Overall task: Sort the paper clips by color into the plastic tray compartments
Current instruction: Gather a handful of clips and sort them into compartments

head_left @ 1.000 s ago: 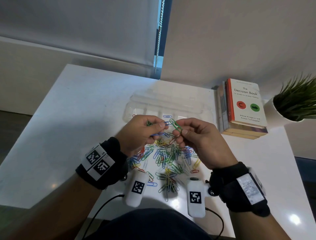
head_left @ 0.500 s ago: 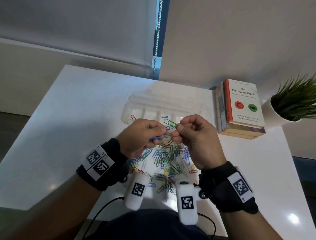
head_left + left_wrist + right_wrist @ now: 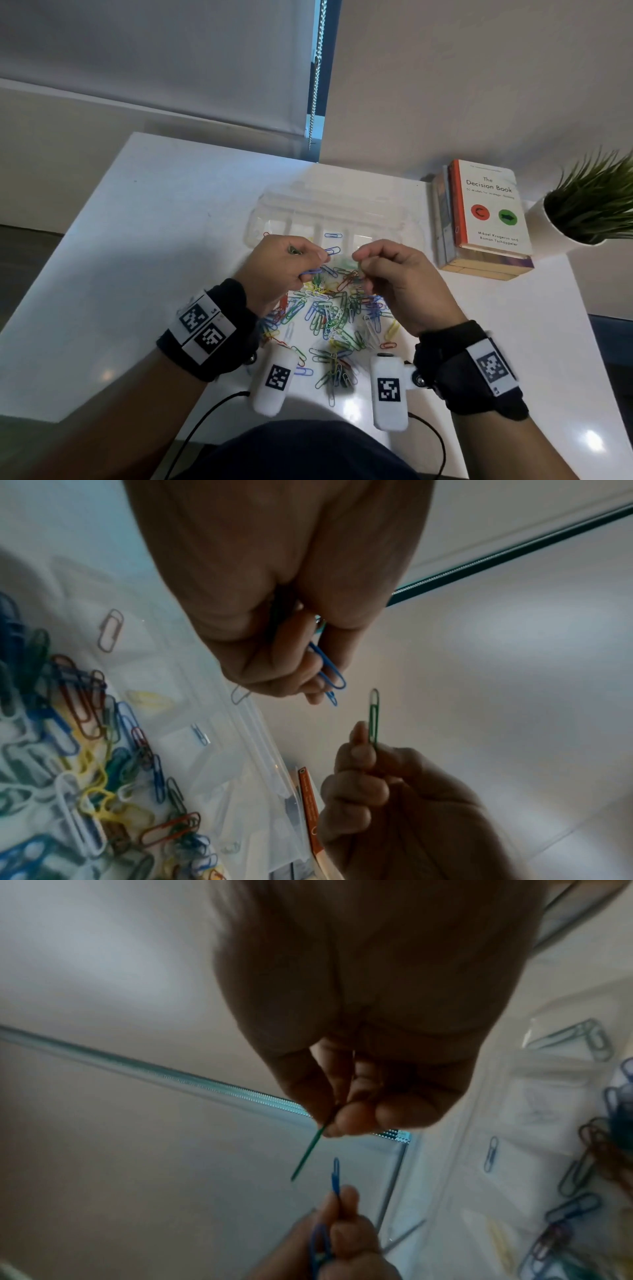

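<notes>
A clear plastic tray (image 3: 342,209) lies on the white table beyond a heap of mixed coloured paper clips (image 3: 332,315). One blue clip (image 3: 333,235) lies in a middle compartment and a red one (image 3: 266,234) at the tray's left end. Above the heap my left hand (image 3: 318,255) pinches blue clips (image 3: 329,669), one of them sticking out toward the tray. My right hand (image 3: 359,257) pinches a single green clip (image 3: 374,715) by one end. In the right wrist view the green clip (image 3: 306,1153) and a blue clip (image 3: 335,1175) are close but apart.
A stack of books (image 3: 486,212) lies right of the tray, with a potted plant (image 3: 589,202) beyond it at the table's right edge. A blind chain (image 3: 317,68) hangs behind the table. The wall runs along the far side.
The two hands, pressed together over the heap before, have drawn a little apart. The green clip has come free of the blue ones and stays in the right hand.
</notes>
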Demonstrator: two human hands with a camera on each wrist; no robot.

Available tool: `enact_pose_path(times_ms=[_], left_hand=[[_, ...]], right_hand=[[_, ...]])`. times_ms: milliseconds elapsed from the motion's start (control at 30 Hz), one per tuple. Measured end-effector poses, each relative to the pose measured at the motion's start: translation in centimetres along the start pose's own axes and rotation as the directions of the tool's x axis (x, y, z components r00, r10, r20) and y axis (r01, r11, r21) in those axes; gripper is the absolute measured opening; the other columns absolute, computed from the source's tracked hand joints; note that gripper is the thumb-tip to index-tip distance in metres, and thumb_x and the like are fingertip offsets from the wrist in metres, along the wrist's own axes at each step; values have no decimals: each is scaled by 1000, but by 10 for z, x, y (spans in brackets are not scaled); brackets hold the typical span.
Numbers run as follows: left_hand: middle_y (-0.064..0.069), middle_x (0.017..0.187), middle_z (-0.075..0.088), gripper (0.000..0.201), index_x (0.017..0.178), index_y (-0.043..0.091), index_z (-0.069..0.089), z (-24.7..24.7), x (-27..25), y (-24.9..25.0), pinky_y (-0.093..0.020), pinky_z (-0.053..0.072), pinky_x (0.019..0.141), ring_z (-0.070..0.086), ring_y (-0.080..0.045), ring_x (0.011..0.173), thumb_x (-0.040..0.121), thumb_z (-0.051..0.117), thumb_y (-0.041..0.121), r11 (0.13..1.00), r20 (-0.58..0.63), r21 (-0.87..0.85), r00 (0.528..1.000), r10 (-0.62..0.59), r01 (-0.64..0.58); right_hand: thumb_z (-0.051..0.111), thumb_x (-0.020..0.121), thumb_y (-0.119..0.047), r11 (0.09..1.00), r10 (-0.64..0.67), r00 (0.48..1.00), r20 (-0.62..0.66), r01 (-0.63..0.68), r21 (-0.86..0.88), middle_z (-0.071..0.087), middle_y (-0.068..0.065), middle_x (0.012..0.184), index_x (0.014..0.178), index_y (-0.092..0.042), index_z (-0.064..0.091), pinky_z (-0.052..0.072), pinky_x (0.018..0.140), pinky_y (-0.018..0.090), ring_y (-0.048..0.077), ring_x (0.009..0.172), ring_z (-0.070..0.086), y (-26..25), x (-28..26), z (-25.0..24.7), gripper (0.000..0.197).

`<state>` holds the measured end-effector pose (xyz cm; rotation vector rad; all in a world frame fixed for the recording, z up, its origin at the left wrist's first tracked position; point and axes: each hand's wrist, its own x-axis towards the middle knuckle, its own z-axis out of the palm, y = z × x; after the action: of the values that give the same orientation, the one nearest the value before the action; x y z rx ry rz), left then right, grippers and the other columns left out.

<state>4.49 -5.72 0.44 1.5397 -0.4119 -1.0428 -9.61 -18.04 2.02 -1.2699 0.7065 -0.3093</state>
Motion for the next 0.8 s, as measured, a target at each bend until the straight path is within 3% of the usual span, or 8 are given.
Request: enact_pose_path(times_ms=[100,233,367,567,667,800], left_hand=[[6,48,51,11,79,5,71,3,3,0,-15,31,42,40,-9,47,88,66,10,991,-32,125,998,59,-55],[3,48,51,11,80,10,75,6,6,-3,-16,34,46,42,-11,48,86,70,16,958,5,265,994,112,-109],[3,55,57,13,80,17,75,-3,10,-13,-16,33,45,44,-11,52,89,65,15,988,-71,144,995,64,-53],[0,58,55,21,87,8,74,-15,9,-19,-17,30,42,43,-10,50,94,54,5,998,-78,56,997,26,-21],[-8,68,54,22,91,4,72,-15,9,-19,-18,28,42,42,-11,53,96,50,4,1000,-33,-26,999,5,-5],[-8,68,53,27,99,-2,67,-12,9,-17,-17,25,40,41,-11,53,95,41,-5,988,71,-145,996,-49,59]], right_hand=[[57,88,5,990,40,997,66,-31,-136,52,12,62,99,-4,62,40,51,24,17,49,46,2,0,6,16],[61,88,-2,958,-43,999,17,46,-284,50,16,61,87,1,65,38,49,25,16,48,45,1,5,13,5],[61,88,-4,917,-67,994,-91,26,-398,56,8,59,83,2,67,39,48,22,14,48,45,-7,21,9,10],[57,89,-11,705,-65,990,-124,-42,-708,59,-10,62,83,-7,71,42,64,24,5,54,50,-11,62,5,16],[56,91,-13,684,-53,989,-137,-64,-727,61,-7,65,93,-14,71,42,58,20,6,55,52,-12,63,-1,15],[54,93,-10,694,-117,952,-282,-125,-709,66,2,75,90,-13,68,42,52,20,13,60,58,-14,50,-33,15]])
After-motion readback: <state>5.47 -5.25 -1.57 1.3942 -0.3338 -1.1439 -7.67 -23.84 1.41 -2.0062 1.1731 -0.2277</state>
